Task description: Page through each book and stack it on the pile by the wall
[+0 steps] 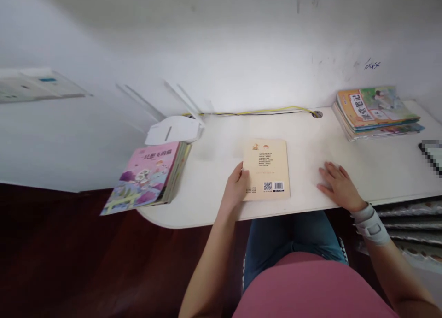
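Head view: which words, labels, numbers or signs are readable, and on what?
Pink book: "一只想飞的猫".
Orange book: "笔记"; the rest is unclear.
Cream book: print beside QR code and barcode too small.
Wall: handwriting, illegible.
White panel: markings blurred.

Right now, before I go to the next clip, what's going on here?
A person at a white desk has their left hand on the left edge of a cream book lying in front of them. Their right hand rests open on the desk, apart from the book. One book stack lies by a white device at left, another stack at right.
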`<act>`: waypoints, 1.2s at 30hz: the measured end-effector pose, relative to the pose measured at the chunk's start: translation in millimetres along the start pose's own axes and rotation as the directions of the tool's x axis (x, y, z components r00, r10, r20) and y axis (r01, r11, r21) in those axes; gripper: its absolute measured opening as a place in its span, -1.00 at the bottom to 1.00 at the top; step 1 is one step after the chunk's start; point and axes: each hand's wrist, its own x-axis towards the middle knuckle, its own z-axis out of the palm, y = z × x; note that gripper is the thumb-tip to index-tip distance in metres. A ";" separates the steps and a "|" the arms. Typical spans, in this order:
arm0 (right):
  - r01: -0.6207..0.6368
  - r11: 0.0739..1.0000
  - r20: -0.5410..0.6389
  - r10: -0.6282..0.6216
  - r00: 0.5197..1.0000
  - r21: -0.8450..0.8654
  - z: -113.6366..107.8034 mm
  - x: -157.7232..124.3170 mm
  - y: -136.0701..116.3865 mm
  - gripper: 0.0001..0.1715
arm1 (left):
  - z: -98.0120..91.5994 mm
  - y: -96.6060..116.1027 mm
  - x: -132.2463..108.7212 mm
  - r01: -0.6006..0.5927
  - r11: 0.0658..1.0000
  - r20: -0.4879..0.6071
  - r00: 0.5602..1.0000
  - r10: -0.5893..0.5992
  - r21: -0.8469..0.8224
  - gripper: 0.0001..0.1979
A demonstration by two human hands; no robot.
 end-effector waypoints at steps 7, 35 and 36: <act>-0.012 1.000 -0.034 0.013 0.999 0.014 -8.9 4.6 -13.6 -0.43 | -4.8 -4.0 -5.4 -0.124 0.854 -0.019 0.988 0.155 0.506 -0.56; 0.109 0.964 -0.025 -0.106 0.994 0.244 -13.5 26.8 -67.7 -0.47 | 70.7 58.5 -47.8 -0.726 0.638 0.492 0.666 0.561 0.255 -0.27; 0.053 0.974 -0.044 -0.045 0.998 0.220 -13.1 22.9 -59.0 -0.44 | 82.5 57.5 -49.3 -0.748 0.582 0.513 0.652 0.559 0.317 -0.31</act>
